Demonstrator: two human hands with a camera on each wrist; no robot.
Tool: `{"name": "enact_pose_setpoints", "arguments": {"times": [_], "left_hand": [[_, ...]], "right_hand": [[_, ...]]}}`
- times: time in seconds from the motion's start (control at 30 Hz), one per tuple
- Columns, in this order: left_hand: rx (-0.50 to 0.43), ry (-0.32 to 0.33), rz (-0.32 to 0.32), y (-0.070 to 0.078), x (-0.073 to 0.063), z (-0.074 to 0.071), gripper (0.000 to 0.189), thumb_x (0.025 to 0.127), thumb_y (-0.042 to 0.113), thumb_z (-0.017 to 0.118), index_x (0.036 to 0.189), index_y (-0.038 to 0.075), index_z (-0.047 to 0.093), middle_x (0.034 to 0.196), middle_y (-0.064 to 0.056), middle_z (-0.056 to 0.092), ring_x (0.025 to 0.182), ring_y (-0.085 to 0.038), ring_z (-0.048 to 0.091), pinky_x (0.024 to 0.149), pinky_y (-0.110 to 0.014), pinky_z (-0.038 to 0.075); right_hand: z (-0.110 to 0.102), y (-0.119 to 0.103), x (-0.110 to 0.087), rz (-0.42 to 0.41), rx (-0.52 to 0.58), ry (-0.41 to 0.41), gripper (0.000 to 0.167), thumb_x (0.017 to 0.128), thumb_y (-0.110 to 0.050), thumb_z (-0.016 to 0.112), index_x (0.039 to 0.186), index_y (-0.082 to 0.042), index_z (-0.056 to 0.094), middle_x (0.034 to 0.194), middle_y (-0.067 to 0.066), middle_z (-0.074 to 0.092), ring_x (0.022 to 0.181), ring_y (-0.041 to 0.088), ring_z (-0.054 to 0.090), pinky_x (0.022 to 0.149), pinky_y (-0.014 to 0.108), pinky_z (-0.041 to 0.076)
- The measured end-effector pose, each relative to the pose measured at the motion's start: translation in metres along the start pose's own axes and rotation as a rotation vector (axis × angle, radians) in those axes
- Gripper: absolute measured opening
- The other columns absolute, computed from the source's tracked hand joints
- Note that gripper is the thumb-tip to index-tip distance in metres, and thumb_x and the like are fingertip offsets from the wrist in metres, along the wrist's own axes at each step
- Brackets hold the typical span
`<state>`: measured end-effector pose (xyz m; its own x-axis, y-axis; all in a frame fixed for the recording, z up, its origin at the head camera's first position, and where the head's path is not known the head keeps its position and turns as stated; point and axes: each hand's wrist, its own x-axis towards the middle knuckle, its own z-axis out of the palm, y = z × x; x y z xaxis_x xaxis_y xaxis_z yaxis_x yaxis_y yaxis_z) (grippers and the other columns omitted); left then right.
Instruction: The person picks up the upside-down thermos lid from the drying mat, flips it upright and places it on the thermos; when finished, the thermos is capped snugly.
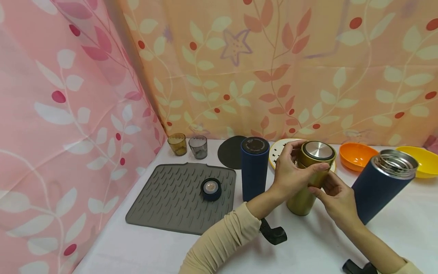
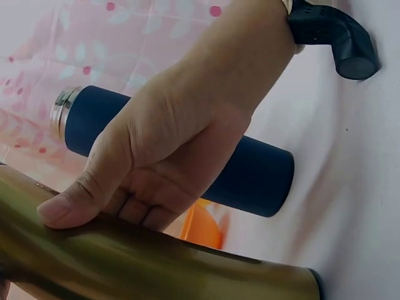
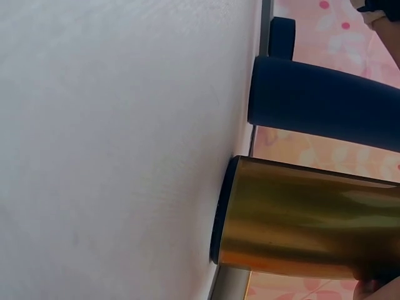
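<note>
A gold thermos bottle [image 1: 302, 199] with a shiny steel-topped lid [image 1: 319, 150] stands upright on the table. My left hand [image 1: 294, 169] grips it around the lid and upper part, its thumb across the front. Lower down, my right hand [image 1: 337, 196] holds the bottle's body, and its thumb [image 2: 59, 209] lies along the gold side in the left wrist view. To the right is an uncapped navy flask [image 1: 383, 186] with a bare steel neck. Left of the gold bottle stands another navy flask [image 1: 254, 171], its dark top printed with small text.
A navy cap [image 1: 211, 189] lies on the grey ridged mat [image 1: 171, 198] at left. Two small glasses, amber [image 1: 177, 144] and grey [image 1: 198, 147], stand behind it. Farther back are a black round mat [image 1: 230, 152], a star-patterned plate [image 1: 275, 150], an orange bowl [image 1: 357, 161] and a yellow bowl [image 1: 424, 167].
</note>
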<state>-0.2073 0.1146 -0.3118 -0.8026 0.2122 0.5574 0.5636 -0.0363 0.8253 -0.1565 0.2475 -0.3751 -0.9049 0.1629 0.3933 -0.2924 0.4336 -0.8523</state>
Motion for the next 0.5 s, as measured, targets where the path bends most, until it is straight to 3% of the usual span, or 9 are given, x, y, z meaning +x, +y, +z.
{"name": "enact_pose_setpoints", "arguments": {"times": [0.2,0.5], "left_hand": [[-0.033,-0.023,0.011,-0.0005,0.0009,-0.0010,0.063,0.069,0.010,0.080,0.122,0.006,0.048,0.113,-0.001,0.059,0.095,0.005,0.051,0.086,-0.014,0.046],[-0.119,-0.080,-0.024,0.0029,0.0008,-0.0052,0.062,0.073,0.006,0.077,0.125,0.005,0.043,0.116,-0.001,0.055,0.098,0.005,0.050,0.091,-0.014,0.044]], "right_hand": [[-0.0014,0.0004,0.0001,0.023,-0.011,0.000,0.058,0.084,-0.014,0.066,0.137,-0.010,0.042,0.112,-0.030,0.051,0.099,-0.017,0.049,0.080,-0.001,0.039],[0.0007,-0.0002,-0.0003,0.021,0.008,0.020,0.057,0.084,-0.012,0.065,0.136,-0.010,0.044,0.109,-0.030,0.052,0.098,-0.015,0.051,0.080,0.001,0.041]]}}
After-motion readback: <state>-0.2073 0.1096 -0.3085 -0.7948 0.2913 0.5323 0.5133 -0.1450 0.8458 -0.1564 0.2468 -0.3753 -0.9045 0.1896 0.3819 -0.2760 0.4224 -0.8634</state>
